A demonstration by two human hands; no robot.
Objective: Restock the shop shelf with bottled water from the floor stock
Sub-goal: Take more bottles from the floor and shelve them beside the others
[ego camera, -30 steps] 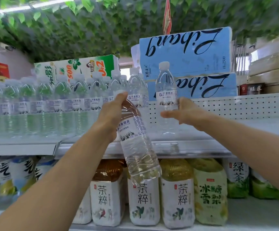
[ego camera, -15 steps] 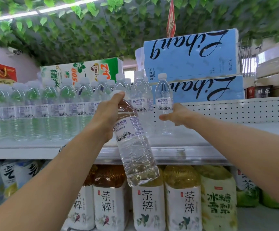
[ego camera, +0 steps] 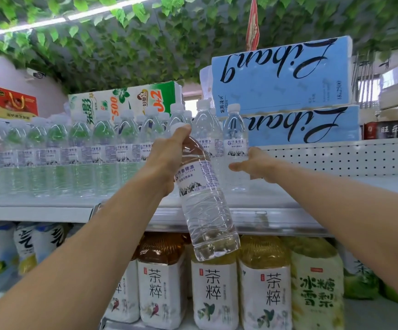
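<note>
Water bottle [ego camera: 202, 194] is gripped at its shoulder by the left hand [ego camera: 167, 160]; it is tilted, with its base hanging past the shelf [ego camera: 259, 217] front edge. The right hand [ego camera: 255, 166] is laid against the end bottle [ego camera: 235, 139], which stands upright beside the row [ego camera: 74, 158]. Whether its fingers clasp cannot be told. Bare shelf is noted rightward, before the perforated panel [ego camera: 336, 158].

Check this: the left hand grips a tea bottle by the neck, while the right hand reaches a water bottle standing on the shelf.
Wrong on one point: the head view shows the left hand gripping a clear water bottle by the neck, not tea. The rest stands.
</note>
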